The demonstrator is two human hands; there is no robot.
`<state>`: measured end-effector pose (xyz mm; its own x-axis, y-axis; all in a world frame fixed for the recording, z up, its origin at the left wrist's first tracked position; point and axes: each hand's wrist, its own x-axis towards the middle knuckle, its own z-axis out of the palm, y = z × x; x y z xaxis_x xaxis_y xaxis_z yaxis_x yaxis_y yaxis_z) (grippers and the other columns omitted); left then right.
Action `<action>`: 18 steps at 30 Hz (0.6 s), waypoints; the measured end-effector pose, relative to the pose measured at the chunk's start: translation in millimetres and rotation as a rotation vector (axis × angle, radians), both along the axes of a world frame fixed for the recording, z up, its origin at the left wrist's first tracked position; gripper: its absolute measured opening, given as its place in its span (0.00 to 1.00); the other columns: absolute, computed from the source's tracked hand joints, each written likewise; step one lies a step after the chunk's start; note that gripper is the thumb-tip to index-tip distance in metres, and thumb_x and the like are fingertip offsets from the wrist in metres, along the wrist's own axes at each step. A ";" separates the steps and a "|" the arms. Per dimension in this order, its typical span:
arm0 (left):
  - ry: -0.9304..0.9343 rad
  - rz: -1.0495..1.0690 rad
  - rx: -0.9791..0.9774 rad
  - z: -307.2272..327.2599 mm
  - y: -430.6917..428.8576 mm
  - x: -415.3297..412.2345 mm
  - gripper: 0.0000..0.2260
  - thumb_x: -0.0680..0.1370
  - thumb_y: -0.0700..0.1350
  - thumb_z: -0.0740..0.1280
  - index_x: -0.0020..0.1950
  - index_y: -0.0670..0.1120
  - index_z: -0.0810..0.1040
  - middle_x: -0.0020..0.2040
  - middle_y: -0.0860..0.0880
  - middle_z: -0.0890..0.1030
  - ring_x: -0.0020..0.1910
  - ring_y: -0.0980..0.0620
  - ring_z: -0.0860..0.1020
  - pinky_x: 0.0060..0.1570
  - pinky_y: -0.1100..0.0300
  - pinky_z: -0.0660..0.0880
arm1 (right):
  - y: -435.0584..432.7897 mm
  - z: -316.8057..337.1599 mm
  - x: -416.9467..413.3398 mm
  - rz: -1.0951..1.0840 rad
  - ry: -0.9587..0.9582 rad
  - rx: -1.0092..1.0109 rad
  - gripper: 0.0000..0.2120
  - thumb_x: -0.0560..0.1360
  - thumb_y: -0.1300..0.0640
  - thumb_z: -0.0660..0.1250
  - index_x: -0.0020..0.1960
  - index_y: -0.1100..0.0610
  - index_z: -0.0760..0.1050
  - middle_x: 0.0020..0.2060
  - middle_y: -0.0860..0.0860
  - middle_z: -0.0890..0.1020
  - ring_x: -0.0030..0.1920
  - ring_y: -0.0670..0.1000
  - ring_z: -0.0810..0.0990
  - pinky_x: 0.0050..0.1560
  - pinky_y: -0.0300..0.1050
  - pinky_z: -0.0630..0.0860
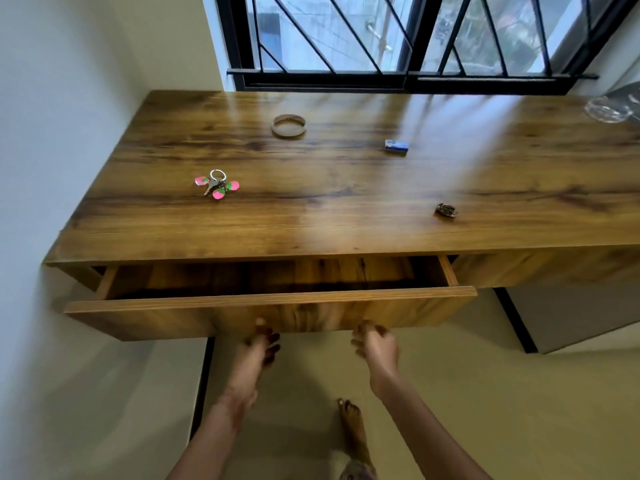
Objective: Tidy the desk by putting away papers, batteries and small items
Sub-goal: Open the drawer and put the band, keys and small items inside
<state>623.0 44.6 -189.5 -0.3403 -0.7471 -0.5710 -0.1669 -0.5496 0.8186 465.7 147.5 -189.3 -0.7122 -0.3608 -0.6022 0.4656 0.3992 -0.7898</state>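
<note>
As L hand [261, 341] (+R hand [375, 344]) grips drawer [166, 320], keys [216, 184] lie above.

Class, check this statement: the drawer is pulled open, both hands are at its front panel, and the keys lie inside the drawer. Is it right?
No. The head view shows the keys on the desktop, not inside the drawer; the rest holds.

On the desk [346, 209], a keyring [216, 185] lies left, a hoop [288, 135] behind it, a block [396, 146] and clip [446, 210] right.
</note>
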 end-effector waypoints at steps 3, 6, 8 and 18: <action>-0.405 -0.038 -0.846 23.2 0.6 3.4 0.07 0.75 0.40 0.67 0.52 0.42 0.78 0.47 0.43 0.81 0.50 0.44 0.79 0.45 0.62 0.74 | 14.6 29.6 16.6 0.205 0.902 -0.126 0.03 0.76 0.61 0.64 0.49 0.56 0.76 0.43 0.51 0.79 0.44 0.46 0.77 0.44 0.41 0.76; -0.571 -0.203 -1.388 39.8 -19.0 -3.3 0.16 0.73 0.40 0.70 0.59 0.38 0.76 0.56 0.40 0.79 0.59 0.43 0.76 0.57 0.55 0.74 | 2.5 34.6 0.0 0.413 1.347 0.006 0.15 0.75 0.56 0.66 0.60 0.59 0.74 0.61 0.54 0.76 0.66 0.53 0.70 0.67 0.48 0.66; -0.742 -0.430 -1.314 45.5 -28.6 -4.6 0.23 0.76 0.48 0.65 0.68 0.40 0.69 0.67 0.40 0.72 0.69 0.42 0.67 0.69 0.50 0.64 | -2.6 31.3 -9.8 0.617 1.340 0.198 0.25 0.77 0.46 0.60 0.68 0.60 0.66 0.69 0.56 0.69 0.72 0.55 0.61 0.72 0.51 0.54; -0.954 -0.794 -1.145 53.9 -18.3 12.4 0.30 0.80 0.58 0.52 0.76 0.43 0.50 0.77 0.45 0.53 0.77 0.48 0.49 0.74 0.55 0.44 | 9.1 26.9 -0.6 0.811 1.355 0.483 0.32 0.78 0.39 0.48 0.74 0.59 0.54 0.74 0.55 0.59 0.75 0.53 0.51 0.73 0.49 0.42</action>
<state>635.4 26.3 -135.6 -0.6868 -0.7192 -0.1051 -0.7255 0.6694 0.1598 465.0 156.7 -162.4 -0.5115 -0.8533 0.1014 -0.8548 0.4933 -0.1609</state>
